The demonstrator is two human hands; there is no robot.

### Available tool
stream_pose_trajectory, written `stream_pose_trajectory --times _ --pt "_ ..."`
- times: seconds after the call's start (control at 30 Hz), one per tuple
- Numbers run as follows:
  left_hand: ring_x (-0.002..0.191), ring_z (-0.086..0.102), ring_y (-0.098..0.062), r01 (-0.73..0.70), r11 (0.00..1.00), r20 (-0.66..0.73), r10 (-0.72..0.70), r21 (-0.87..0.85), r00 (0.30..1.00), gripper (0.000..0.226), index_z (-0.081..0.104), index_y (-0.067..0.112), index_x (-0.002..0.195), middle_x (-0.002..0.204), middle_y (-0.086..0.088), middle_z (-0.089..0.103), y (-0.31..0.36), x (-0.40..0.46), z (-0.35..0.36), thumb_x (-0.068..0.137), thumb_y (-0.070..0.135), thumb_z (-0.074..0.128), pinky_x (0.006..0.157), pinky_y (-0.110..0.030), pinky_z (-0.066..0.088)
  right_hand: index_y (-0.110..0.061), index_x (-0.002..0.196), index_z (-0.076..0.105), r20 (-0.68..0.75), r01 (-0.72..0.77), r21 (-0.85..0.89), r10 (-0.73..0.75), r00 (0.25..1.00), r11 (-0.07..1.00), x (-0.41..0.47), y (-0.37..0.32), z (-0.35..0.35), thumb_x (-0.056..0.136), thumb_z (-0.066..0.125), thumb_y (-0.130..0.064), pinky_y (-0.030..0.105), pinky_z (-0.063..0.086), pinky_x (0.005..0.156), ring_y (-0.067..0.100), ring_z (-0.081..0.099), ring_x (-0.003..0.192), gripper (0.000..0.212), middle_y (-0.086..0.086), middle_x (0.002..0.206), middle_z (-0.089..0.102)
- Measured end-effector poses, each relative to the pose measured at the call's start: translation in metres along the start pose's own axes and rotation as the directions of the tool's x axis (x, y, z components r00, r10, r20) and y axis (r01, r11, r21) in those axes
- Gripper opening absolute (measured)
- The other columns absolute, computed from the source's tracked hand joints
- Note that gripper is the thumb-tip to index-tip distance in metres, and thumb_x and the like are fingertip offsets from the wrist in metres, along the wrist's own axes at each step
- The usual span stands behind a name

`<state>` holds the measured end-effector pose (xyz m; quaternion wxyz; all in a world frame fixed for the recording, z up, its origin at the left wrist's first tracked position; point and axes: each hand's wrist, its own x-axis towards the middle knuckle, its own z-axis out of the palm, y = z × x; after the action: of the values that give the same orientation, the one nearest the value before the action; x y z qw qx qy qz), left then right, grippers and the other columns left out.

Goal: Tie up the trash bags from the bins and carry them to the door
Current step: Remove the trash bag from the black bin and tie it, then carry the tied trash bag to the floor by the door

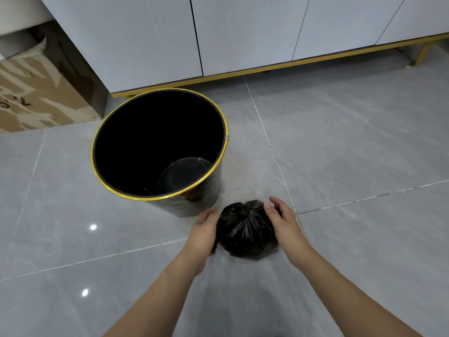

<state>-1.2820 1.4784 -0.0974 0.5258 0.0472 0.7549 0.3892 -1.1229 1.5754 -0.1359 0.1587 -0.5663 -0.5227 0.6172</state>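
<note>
Left hand (203, 233) and right hand (283, 221) cupped the small knotted black plastic trash bag (245, 231) loosely, neither clenched; thin film risked tearing if dragged.

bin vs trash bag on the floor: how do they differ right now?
The bin stands upright and open, hollow with no liner; the trash bag is gathered shut at its top and bulging. The bin is much bigger and rigid with a gold rim; the bag is small, crinkled and soft. The bin stands untouched; the left hand and right hand flank the bag. Both are black, on the floor.
</note>
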Motion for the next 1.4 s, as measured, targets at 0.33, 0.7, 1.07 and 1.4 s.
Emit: stream_pose_trajectory --times 0.33,0.7,1.07,1.4 --pt "0.100 0.061 -0.013 -0.105 0.970 -0.084 0.088 -0.218 0.993 0.020 0.063 0.030 0.101 0.104 0.007 0.066 0.001 -0.006 0.052 0.099 0.034 0.044 0.095 -0.037 0.049 -0.022 0.122 0.058 -0.077 -0.141 0.274 0.168 0.983 0.951 -0.004 -0.009 0.008 0.098 0.046 -0.046 0.039 0.047 0.101 0.016 0.060 0.111 0.036 -0.001 0.118 0.065" --pt "0.100 0.067 -0.022 -0.136 0.942 0.011 0.146 -0.305 0.989 0.023 0.067 0.020 0.100 0.102 -0.003 0.072 0.190 -0.163 0.040 0.089 0.038 0.057 0.097 -0.045 0.052 -0.016 0.109 0.060 -0.306 -0.001 0.215 0.069 0.950 0.977 -0.107 -0.242 -0.058 0.101 0.043 -0.041 0.037 0.050 0.093 0.022 0.063 0.103 0.031 0.006 0.109 0.067" --pt "0.096 0.067 -0.024 -0.455 0.871 -0.062 0.452 -0.186 0.890 0.033 0.070 0.023 0.099 0.100 -0.002 0.072 0.521 -0.503 -0.075 0.090 0.003 0.046 0.092 -0.041 0.054 -0.016 0.113 0.064 -0.261 0.110 0.153 -0.067 0.963 0.982 -0.351 -0.647 -0.130 0.098 0.048 -0.042 0.035 0.051 0.091 0.019 0.064 0.104 0.034 0.001 0.111 0.069" --pt "0.084 0.070 -0.029 -0.707 0.685 -0.096 0.727 0.175 0.680 0.025 0.062 0.032 0.081 0.090 -0.003 0.070 0.651 -0.642 -0.147 0.086 0.032 0.038 0.076 -0.056 0.057 -0.009 0.099 0.055 -0.113 0.341 -0.538 -0.467 0.877 0.771 -0.490 -0.816 -0.173 0.102 0.035 -0.030 0.040 0.049 0.074 0.029 0.060 0.085 0.029 0.010 0.090 0.064"
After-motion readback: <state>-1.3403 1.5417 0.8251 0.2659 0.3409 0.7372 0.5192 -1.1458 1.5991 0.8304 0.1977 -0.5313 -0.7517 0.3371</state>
